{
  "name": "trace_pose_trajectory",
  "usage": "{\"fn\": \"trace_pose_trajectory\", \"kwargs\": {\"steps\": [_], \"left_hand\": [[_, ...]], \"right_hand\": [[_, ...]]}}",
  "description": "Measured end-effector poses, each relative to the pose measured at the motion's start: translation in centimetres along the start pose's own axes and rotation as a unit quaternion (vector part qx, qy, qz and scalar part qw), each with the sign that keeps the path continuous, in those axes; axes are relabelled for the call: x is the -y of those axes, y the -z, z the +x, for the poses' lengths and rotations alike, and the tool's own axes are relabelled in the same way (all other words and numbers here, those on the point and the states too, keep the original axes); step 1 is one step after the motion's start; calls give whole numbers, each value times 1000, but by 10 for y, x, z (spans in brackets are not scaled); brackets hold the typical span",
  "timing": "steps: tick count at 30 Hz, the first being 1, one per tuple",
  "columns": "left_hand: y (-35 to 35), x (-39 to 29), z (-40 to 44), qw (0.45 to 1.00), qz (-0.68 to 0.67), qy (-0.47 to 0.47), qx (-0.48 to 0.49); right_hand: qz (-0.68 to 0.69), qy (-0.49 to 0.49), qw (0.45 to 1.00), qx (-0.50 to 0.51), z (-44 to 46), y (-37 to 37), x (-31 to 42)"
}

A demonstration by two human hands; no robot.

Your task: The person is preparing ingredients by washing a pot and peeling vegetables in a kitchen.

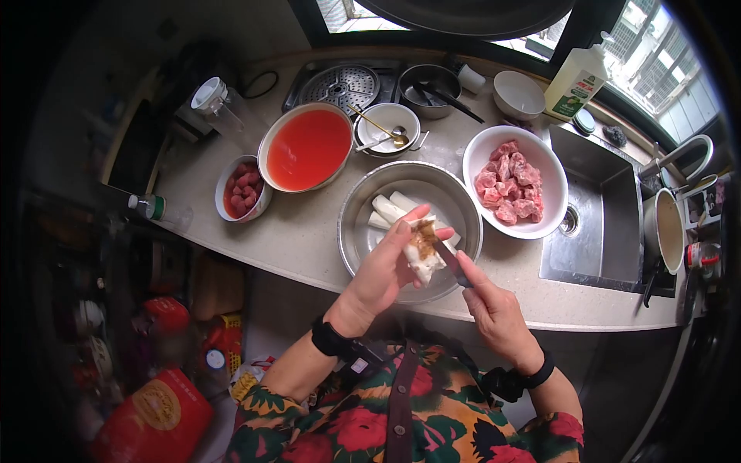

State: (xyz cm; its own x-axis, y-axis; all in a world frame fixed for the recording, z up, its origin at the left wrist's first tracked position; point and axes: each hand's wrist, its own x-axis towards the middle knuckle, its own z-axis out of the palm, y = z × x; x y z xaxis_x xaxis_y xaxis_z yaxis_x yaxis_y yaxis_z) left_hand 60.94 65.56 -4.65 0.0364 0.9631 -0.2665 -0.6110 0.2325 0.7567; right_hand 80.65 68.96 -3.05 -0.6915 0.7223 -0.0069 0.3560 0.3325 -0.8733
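Observation:
My left hand (380,270) holds a white root piece (423,251) with a brown patch over the large metal basin (347,231). In my right hand (492,309) is a small knife (453,264), its dark blade lying against the piece's right side. Several peeled white sticks (394,207) rest in the basin, partly hidden behind my left hand. Right of the basin, a white bowl (472,158) holds chunks of raw meat (511,184).
A bowl of red liquid (309,147) and a smaller bowl of red pieces (243,189) stand left. Behind are a small pot with spoons (390,127), a dark pan (432,89) and a white bowl (519,95). The sink (594,224) and a bottle (575,81) are right.

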Motion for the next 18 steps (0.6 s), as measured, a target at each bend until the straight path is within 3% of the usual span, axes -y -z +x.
{"fn": "trace_pose_trajectory", "kwargs": {"steps": [2,7,18], "left_hand": [[2,-4,-2,998,-60,13,16],[-2,-1,-8,988,-137,43,-57],[2,-2,-12,996,-72,16,-48]], "right_hand": [[-27,6,1000,-5,2,-1,2],[-85,23,995,-42,1,-11,3],[-72,0,997,-19,-6,-4,15]]}}
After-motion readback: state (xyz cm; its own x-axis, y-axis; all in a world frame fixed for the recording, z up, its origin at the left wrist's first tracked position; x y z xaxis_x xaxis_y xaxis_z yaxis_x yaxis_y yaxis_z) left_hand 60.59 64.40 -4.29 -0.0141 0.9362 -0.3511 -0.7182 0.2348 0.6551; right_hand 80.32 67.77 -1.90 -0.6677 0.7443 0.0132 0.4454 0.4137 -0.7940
